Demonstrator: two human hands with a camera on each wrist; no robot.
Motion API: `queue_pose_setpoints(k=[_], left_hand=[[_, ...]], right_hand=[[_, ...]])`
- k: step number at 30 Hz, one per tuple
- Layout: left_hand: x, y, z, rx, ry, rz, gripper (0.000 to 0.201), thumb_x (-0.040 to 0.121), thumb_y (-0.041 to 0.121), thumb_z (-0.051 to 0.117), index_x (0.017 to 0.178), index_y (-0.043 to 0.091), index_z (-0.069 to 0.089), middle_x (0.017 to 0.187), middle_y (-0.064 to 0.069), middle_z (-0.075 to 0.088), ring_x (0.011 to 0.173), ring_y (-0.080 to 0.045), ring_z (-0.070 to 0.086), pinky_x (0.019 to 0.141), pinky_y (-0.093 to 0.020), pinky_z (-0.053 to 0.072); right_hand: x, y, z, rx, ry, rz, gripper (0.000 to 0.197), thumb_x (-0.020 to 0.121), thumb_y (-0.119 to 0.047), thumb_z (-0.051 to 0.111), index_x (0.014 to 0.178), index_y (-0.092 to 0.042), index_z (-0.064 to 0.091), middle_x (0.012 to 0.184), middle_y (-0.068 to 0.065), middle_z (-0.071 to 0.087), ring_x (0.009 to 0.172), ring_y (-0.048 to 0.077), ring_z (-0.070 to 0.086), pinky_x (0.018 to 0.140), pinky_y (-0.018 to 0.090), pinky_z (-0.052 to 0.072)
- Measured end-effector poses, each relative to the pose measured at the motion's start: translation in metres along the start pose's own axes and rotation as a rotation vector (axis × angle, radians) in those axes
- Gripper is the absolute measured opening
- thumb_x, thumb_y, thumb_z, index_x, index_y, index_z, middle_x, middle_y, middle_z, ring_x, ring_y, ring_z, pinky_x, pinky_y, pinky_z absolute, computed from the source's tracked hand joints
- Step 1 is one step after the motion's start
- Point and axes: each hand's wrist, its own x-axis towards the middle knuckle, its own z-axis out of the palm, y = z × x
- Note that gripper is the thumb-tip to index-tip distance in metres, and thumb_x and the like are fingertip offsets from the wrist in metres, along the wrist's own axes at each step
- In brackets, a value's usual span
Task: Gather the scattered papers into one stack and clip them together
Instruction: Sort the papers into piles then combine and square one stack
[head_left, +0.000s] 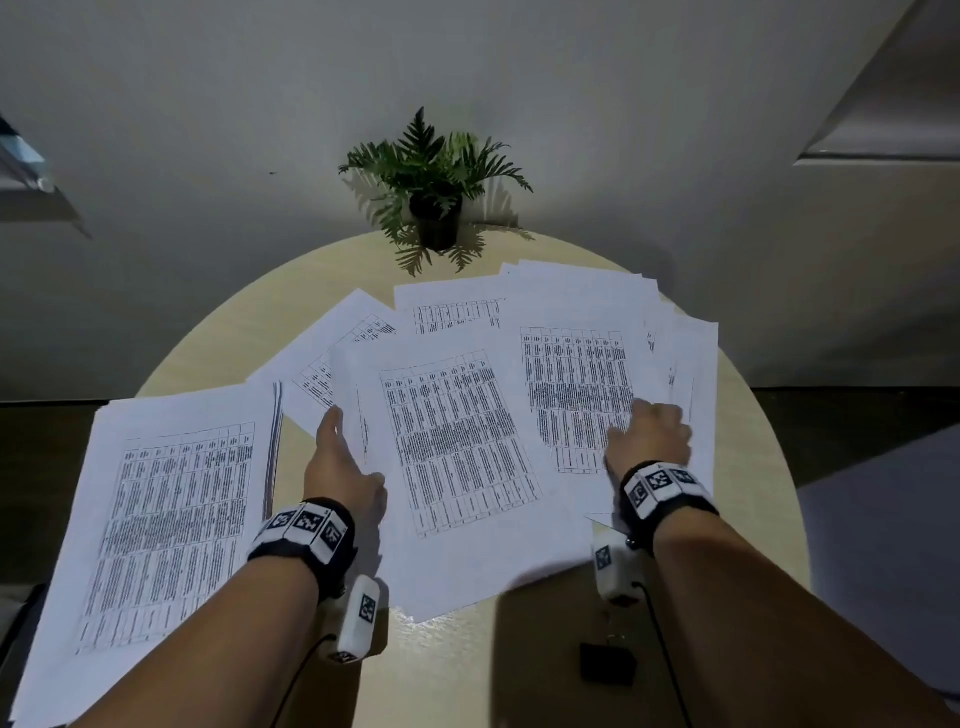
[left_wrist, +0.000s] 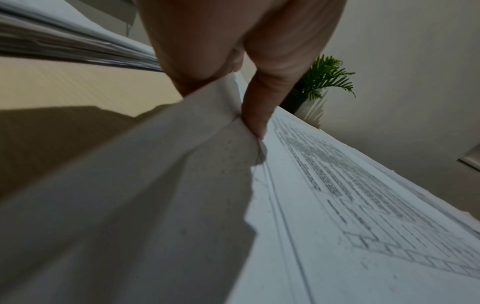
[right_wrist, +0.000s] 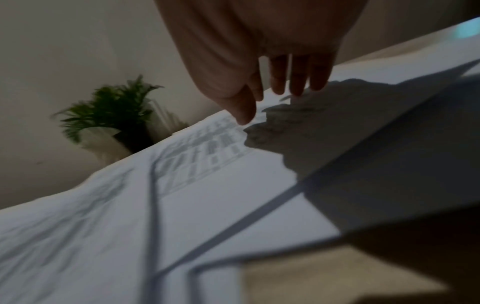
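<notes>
Printed sheets lie scattered over a round beige table (head_left: 208, 338). A thick stack of papers (head_left: 171, 519) sits at the front left. My left hand (head_left: 340, 441) pinches the left edge of the middle sheets (head_left: 457, 441); in the left wrist view its thumb (left_wrist: 255, 117) lies on top of the lifted, curling edge. My right hand (head_left: 649, 431) rests on the right-hand sheets (head_left: 576, 374), with straight fingertips (right_wrist: 298, 86) touching the paper. A small black clip (head_left: 608, 662) lies on the table near the front edge, between my forearms.
A potted fern (head_left: 436, 192) stands at the table's far edge against the wall. More sheets (head_left: 680, 338) fan out toward the table's right rim. Bare tabletop (head_left: 467, 675) shows at the front around the clip.
</notes>
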Motion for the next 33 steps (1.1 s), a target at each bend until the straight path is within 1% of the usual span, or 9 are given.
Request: queue_pose_setpoints(k=[3, 5, 8, 10, 16, 20, 25, 30, 33], left_hand=[[-0.002, -0.001, 0.001, -0.046, 0.000, -0.005, 0.107, 0.072, -0.009, 0.067, 0.151, 0.030, 0.007, 0.119, -0.014, 0.058, 0.090, -0.027, 0.057, 0.073, -0.030, 0.046], [-0.004, -0.001, 0.003, -0.097, 0.009, -0.030, 0.107, 0.069, -0.008, 0.067, 0.150, 0.029, 0.009, 0.111, -0.008, 0.056, 0.084, -0.025, 0.058, 0.061, -0.026, 0.046], [-0.004, -0.003, 0.006, -0.078, 0.053, -0.042, 0.065, 0.081, 0.007, 0.068, 0.138, 0.011, 0.036, 0.114, -0.012, 0.058, 0.098, -0.030, 0.058, 0.080, -0.035, 0.048], [-0.003, -0.005, 0.009, 0.003, 0.053, -0.007, 0.038, 0.084, 0.010, 0.066, 0.117, 0.006, 0.048, 0.106, -0.014, 0.062, 0.099, -0.033, 0.059, 0.081, -0.037, 0.047], [-0.007, -0.004, -0.001, -0.004, 0.208, 0.057, 0.024, 0.081, -0.010, 0.045, 0.096, 0.009, 0.049, 0.070, -0.009, 0.053, 0.066, -0.028, 0.052, 0.057, -0.026, 0.039], [-0.008, -0.004, -0.013, 0.015, 0.312, 0.066, 0.023, 0.081, -0.013, 0.037, 0.088, 0.007, 0.047, 0.060, -0.007, 0.044, 0.057, -0.024, 0.044, 0.051, -0.023, 0.031], [-0.011, -0.010, -0.022, 0.014, 0.340, 0.006, 0.017, 0.085, -0.011, 0.044, 0.094, 0.002, 0.052, 0.072, -0.014, 0.055, 0.065, -0.029, 0.052, 0.059, -0.031, 0.041], [-0.019, -0.015, -0.027, -0.023, 0.202, -0.134, 0.014, 0.084, -0.005, 0.045, 0.094, 0.005, 0.048, 0.087, -0.017, 0.055, 0.077, -0.032, 0.052, 0.068, -0.036, 0.043], [-0.020, -0.020, -0.026, -0.089, 0.092, -0.193, 0.017, 0.090, 0.007, 0.047, 0.106, 0.005, 0.051, 0.099, -0.016, 0.057, 0.085, -0.031, 0.054, 0.076, -0.036, 0.045]], right_hand=[[0.010, 0.015, -0.010, -0.055, -0.079, 0.159, 0.068, 0.087, -0.040, 0.063, 0.142, -0.017, 0.031, 0.146, 0.017, 0.028, 0.131, 0.040, 0.032, 0.106, 0.051, 0.035], [0.017, 0.016, -0.010, -0.024, -0.126, 0.198, 0.073, 0.086, -0.039, 0.064, 0.144, -0.016, 0.026, 0.144, 0.019, 0.030, 0.130, 0.041, 0.034, 0.104, 0.052, 0.038], [0.019, 0.013, -0.010, 0.111, -0.173, 0.189, 0.068, 0.089, -0.027, 0.062, 0.143, -0.009, 0.025, 0.133, 0.020, 0.050, 0.122, 0.040, 0.050, 0.099, 0.045, 0.046], [0.015, 0.012, -0.011, 0.220, -0.188, 0.140, 0.059, 0.093, -0.020, 0.056, 0.143, -0.008, 0.028, 0.124, 0.019, 0.058, 0.113, 0.037, 0.058, 0.091, 0.039, 0.047], [-0.006, -0.002, -0.032, 0.302, 0.201, -0.119, 0.014, 0.097, -0.013, 0.042, 0.099, -0.008, 0.055, 0.102, 0.013, 0.059, 0.080, 0.031, 0.055, 0.065, 0.034, 0.043], [-0.029, -0.025, -0.059, 0.335, 0.414, -0.304, 0.012, 0.098, -0.014, 0.045, 0.099, -0.013, 0.057, 0.096, 0.006, 0.060, 0.080, 0.031, 0.056, 0.063, 0.035, 0.045], [-0.054, -0.058, -0.092, 0.426, 0.582, -0.481, 0.015, 0.094, -0.007, 0.050, 0.102, -0.014, 0.060, 0.103, 0.002, 0.062, 0.087, 0.018, 0.055, 0.065, 0.028, 0.041], [-0.065, -0.076, -0.077, 0.551, 0.261, -0.338, 0.017, 0.092, -0.007, 0.053, 0.103, -0.016, 0.061, 0.105, 0.005, 0.058, 0.085, 0.018, 0.054, 0.073, 0.023, 0.039], [-0.080, -0.074, -0.040, 0.528, 0.013, -0.187, 0.026, 0.092, -0.005, 0.053, 0.116, -0.014, 0.058, 0.107, 0.008, 0.065, 0.082, 0.025, 0.062, 0.065, 0.024, 0.045]])
